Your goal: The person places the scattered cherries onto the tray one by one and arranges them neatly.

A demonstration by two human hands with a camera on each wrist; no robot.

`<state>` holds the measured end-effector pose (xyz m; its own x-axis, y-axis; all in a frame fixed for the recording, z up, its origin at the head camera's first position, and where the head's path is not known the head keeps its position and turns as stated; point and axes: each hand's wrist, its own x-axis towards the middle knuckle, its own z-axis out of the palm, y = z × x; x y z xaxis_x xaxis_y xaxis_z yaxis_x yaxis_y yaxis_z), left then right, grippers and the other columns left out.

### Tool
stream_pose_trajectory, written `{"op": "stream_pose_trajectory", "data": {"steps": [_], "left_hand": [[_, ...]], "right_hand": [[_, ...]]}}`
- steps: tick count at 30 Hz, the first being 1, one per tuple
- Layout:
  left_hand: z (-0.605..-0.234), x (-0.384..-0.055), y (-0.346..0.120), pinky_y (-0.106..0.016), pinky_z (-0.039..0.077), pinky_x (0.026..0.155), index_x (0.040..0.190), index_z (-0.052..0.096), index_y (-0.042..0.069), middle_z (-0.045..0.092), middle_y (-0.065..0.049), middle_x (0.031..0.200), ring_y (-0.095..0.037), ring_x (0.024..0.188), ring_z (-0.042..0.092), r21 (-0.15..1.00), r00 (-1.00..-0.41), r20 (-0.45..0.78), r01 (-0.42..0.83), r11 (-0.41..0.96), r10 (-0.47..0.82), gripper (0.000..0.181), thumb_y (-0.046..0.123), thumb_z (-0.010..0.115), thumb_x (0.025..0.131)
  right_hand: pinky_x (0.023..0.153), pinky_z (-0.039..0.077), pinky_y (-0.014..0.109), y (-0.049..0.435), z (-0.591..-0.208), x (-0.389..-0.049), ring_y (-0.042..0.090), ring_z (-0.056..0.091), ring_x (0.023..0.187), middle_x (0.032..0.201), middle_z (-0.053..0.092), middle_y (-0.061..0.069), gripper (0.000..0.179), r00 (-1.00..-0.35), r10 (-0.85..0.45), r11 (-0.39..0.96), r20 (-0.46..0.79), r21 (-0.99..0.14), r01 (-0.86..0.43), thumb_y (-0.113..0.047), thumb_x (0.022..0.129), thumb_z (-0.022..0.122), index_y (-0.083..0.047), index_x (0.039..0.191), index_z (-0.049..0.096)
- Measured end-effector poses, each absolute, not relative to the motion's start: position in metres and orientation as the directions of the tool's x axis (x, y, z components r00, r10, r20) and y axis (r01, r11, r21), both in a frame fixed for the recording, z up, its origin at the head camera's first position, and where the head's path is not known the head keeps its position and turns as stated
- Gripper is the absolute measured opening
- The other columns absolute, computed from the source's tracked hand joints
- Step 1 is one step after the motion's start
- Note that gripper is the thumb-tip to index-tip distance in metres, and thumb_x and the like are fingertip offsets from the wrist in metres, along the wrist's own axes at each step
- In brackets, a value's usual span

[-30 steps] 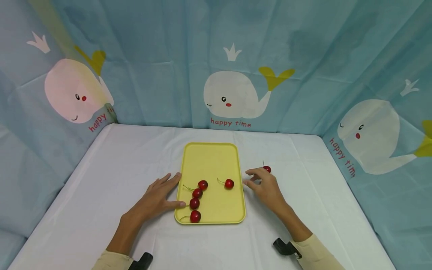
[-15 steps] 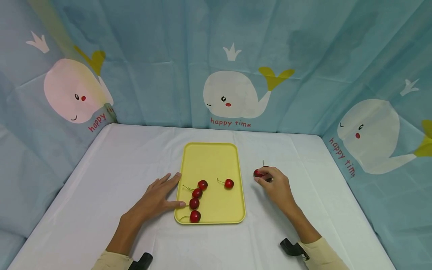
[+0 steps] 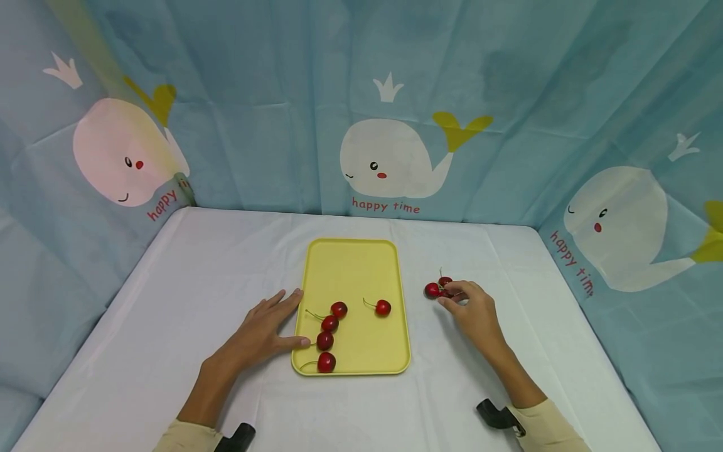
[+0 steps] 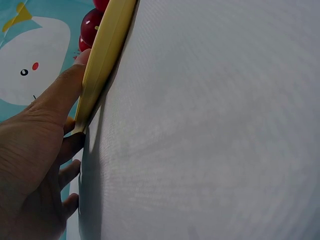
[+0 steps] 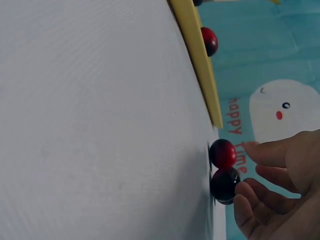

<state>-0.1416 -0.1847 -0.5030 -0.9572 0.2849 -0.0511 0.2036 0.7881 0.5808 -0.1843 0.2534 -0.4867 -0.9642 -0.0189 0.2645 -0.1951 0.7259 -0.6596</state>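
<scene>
Several cherries lie on a yellow tray (image 3: 361, 270), four in a slanting line on its left part and one cherry (image 3: 383, 307) on the right. My left hand (image 3: 260, 333) rests at the tray's left edge, its thumb over the rim and its fingers spread. Right of the tray, my right hand (image 3: 471, 311) reaches a small cluster with a red cherry (image 5: 223, 153) and a dark cherry (image 5: 225, 185). Its fingertips (image 5: 242, 190) are at the dark one. The thumb stands apart from both, with a gap to the fingers. Another cherry (image 3: 445, 281) lies just behind.
A white cloth (image 3: 198, 282) covers the table. Blue curtains (image 3: 271, 144) with whale prints hang behind it and along both sides. A black wrist device (image 3: 499, 417) sits at the right sleeve, and another black wrist device (image 3: 237, 437) at the left.
My right hand has moved right from beside the tray's edge to the cherry cluster, and cherries it covered now show. The left hand, tray and cherries on it stay in place.
</scene>
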Motion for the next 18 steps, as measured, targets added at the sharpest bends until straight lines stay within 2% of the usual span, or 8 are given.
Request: {"op": "stream_pose_trajectory", "data": {"steps": [7, 18], "left_hand": [[-0.505, -0.142, -0.185, -0.068, 0.014, 0.128, 0.166, 0.037, 0.015, 0.040, -0.008, 0.170, -0.041, 0.161, 0.025, 0.584, -0.958, -0.045, 0.206, 0.785, 0.284, 0.105, 0.062, 0.082, 0.084], [-0.505, -0.141, -0.186, -0.067, 0.013, 0.128, 0.167, 0.036, 0.015, 0.039, -0.007, 0.170, -0.041, 0.161, 0.024, 0.587, -0.956, -0.045, 0.210, 0.782, 0.291, 0.105, 0.063, 0.082, 0.084]], "right_hand": [[0.072, 0.055, 0.021, 0.257, -0.487, -0.189, 0.028, 0.069, 0.097, 0.109, 0.072, 0.013, 0.031, -0.976, 0.012, 0.755, 0.217, -0.642, -0.134, -0.015, 0.091, 0.086, -0.003, 0.118, 0.076], [0.080, 0.058, 0.038, 0.260, -0.488, -0.196, 0.030, 0.069, 0.099, 0.110, 0.070, 0.016, 0.030, -0.993, 0.012, 0.776, 0.119, -0.627, -0.066, -0.014, 0.093, 0.083, -0.001, 0.118, 0.075]]}}
